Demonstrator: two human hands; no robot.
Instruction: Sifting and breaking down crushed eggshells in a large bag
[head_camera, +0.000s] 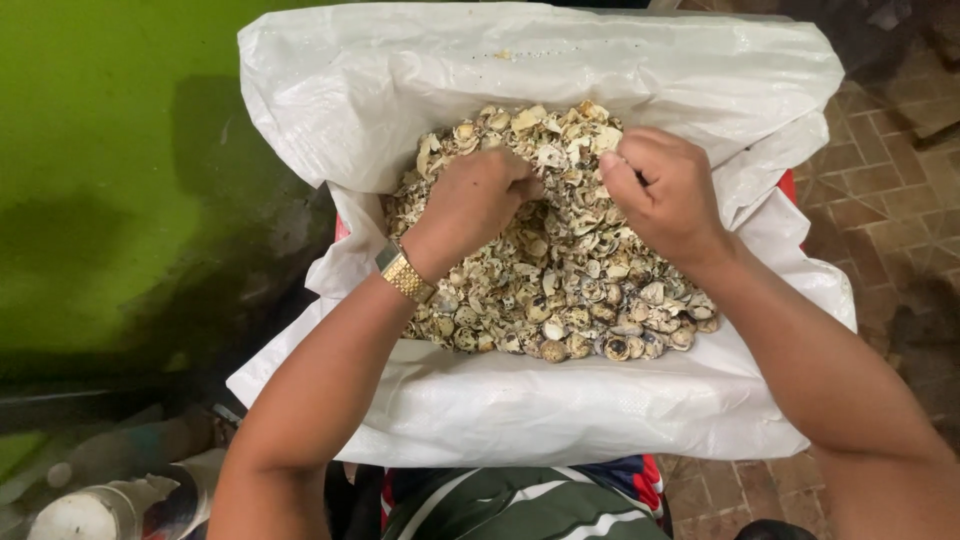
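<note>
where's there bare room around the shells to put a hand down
Bare sack lies along the near rim below the shell pile, and along the far rim above it. The pile's top is crowded: left hand and right hand both dig there.

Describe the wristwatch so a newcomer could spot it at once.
Start at the big white sack full of broken shells. The left hand digs into that pile. The watch circles that wrist: a gold metal band, the only shiny thing there.
</note>
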